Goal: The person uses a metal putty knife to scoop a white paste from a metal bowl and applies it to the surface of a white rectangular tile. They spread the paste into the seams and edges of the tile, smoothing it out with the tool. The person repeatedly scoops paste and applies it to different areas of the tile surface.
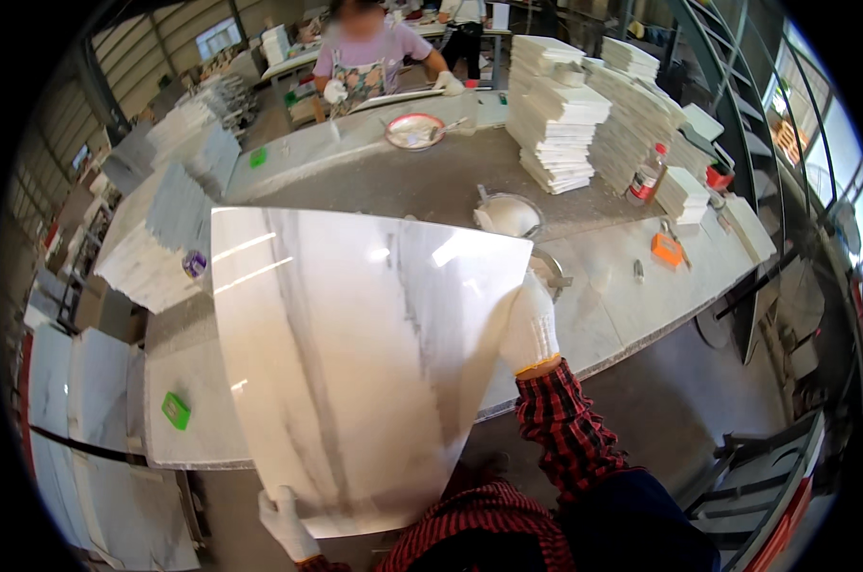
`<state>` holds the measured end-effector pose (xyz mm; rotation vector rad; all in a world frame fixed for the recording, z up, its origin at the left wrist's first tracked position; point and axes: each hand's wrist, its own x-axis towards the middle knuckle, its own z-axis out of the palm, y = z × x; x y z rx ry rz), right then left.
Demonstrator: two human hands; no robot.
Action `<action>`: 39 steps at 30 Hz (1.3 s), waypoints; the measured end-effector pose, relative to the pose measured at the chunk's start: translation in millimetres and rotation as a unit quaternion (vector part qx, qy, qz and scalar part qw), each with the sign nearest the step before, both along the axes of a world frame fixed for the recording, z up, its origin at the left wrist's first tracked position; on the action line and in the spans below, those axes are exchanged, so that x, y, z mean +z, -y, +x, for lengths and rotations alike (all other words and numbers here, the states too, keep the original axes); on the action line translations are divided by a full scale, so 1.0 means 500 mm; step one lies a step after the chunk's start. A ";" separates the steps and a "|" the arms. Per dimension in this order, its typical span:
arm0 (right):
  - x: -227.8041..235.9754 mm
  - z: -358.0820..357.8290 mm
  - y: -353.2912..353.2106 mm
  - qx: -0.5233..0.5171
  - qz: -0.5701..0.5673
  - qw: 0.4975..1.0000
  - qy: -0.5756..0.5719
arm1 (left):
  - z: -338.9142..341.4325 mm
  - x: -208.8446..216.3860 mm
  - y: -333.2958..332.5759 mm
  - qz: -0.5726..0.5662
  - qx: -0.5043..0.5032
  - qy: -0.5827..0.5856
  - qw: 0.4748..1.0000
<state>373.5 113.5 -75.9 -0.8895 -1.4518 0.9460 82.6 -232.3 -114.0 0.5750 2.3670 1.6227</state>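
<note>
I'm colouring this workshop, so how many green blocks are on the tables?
2. One green block lies nearby, left of the shiny slab; the other green block is farther back, beyond the slab's top edge. More may be hidden behind the slab.

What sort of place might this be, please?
Probably a stone or tile workshop: the left hand and right hand hold a glossy veined slab, a stack of pale pieces stands on the worktable, and grey slabs are piled at the left.
</note>
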 end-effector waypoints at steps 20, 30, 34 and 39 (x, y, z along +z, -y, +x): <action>-0.355 0.131 0.261 -0.154 -0.251 0.936 -0.193 | -0.169 0.194 -0.254 -0.235 -0.289 -0.171 0.912; -0.438 0.137 0.398 -0.257 -0.444 0.850 0.120 | -0.220 0.060 -0.361 -0.319 -0.401 -0.126 0.849; -0.419 0.089 0.392 -0.261 -0.431 0.787 -0.355 | -0.232 0.061 -0.351 -0.345 -0.393 -0.151 0.839; -0.407 0.062 0.385 -0.330 -0.415 0.724 -0.441 | -0.283 -0.003 -0.373 -0.326 -0.432 -0.111 0.833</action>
